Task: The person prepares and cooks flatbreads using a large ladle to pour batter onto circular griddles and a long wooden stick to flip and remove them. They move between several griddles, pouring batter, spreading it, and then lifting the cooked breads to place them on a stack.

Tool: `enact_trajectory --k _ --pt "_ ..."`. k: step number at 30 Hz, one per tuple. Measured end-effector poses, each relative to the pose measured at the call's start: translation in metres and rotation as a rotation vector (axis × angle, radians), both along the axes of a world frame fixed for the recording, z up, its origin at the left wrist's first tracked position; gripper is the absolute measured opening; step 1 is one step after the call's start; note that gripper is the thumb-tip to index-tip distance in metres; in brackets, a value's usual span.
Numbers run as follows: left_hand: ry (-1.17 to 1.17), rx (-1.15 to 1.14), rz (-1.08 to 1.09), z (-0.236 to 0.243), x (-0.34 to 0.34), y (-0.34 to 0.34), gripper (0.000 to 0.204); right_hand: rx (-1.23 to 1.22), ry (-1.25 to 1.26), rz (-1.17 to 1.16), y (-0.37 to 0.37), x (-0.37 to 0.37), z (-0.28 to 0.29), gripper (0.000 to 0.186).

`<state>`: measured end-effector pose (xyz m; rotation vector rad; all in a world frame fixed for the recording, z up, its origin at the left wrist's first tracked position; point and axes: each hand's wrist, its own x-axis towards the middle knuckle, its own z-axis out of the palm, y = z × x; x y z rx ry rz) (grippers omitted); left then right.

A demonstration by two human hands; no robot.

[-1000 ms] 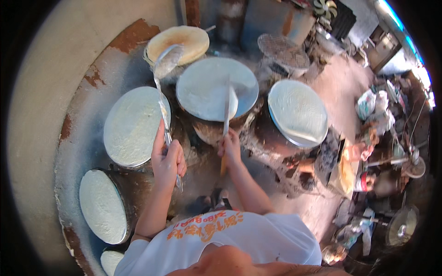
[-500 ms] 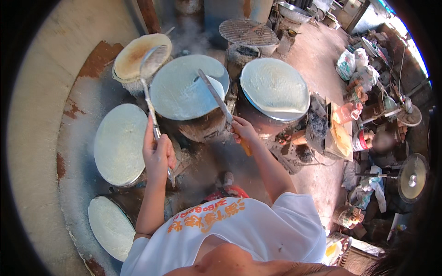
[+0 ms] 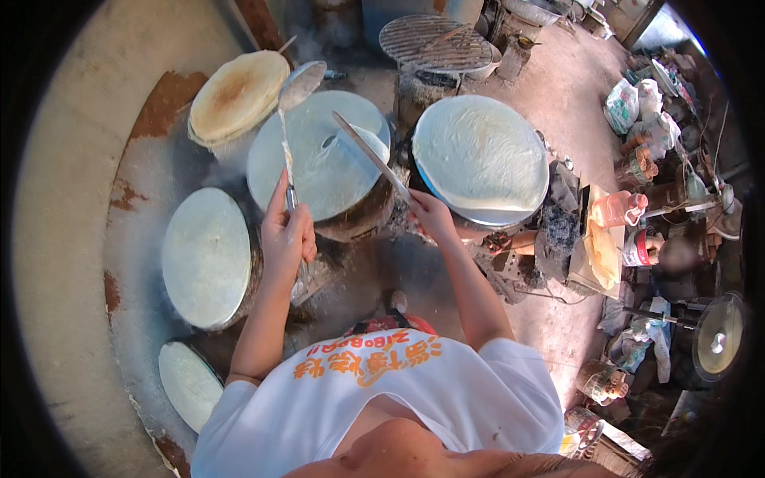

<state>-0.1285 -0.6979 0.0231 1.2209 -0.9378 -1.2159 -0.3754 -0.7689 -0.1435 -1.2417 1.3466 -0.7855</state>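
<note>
Our left hand (image 3: pixel 288 233) in a grip round a ladle (image 3: pixel 301 86), our right hand (image 3: pixel 433 215) round a long flat blade (image 3: pixel 372 154).

Rustic cooking workshop, round griddles (image 3: pixel 488 215) spread with batter (image 3: pixel 478 155), stacked flatbreads (image 3: pixel 239 97), wire grill (image 3: pixel 414 52)

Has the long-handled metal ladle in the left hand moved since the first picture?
Yes, rightward: in view, the ladle bowl first overlapped the round, browned flatbread stack; now it appears to the right of that stack.
</note>
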Motion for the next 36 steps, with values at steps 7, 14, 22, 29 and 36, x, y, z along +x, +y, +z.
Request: enact_trajectory --k 7,14,22,29,36 --pt "0.021 0.051 0.017 -0.004 -0.025 -0.027 0.059 -0.433 0.625 -0.001 -0.077 0.056 0.028 0.033" --pt "0.112 0.197 -0.110 -0.022 -0.036 -0.072 0.056 -0.308 0.734 0.081 -0.047 0.062 0.024 0.035" --pt "1.117 0.310 -0.237 0.009 0.020 -0.096 0.029 -0.354 0.717 0.022 -0.015 0.006 0.006 0.041" --pt "1.272 0.531 -0.025 -0.005 0.050 -0.105 0.027 -0.405 0.632 0.037 -0.067 0.029 0.027 0.031" --pt "1.350 0.480 0.005 -0.020 0.044 -0.111 0.024 -0.499 0.560 0.169 -0.014 0.005 0.042 0.028"
